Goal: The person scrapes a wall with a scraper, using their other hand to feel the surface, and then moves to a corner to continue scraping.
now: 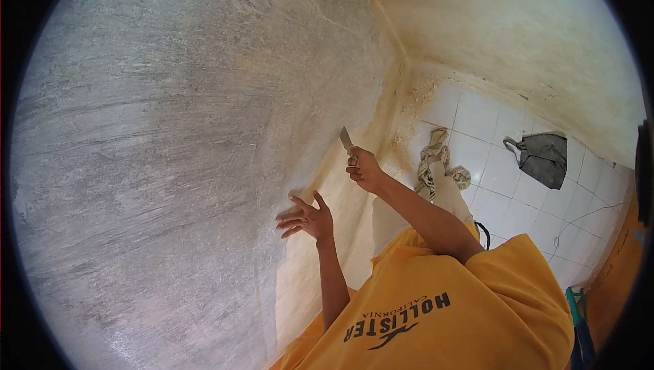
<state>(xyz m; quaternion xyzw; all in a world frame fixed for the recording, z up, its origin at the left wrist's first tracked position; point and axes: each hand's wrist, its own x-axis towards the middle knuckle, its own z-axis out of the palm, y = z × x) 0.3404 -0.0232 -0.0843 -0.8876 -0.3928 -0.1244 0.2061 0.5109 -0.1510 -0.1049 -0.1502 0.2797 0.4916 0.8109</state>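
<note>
My right hand is closed around the handle of a scraper, whose metal blade points up toward the grey, rough wall. Lower and to the left, my left hand has its fingers spread at the wall, near the border between the grey surface and the cream-coloured part; it holds nothing. Whether the blade touches the wall cannot be made out.
A patterned cloth lies on the white tiled floor by the wall corner, beside crumbled debris. Farther right are a dark grey bag and a thin wire. A green object stands at the lower right.
</note>
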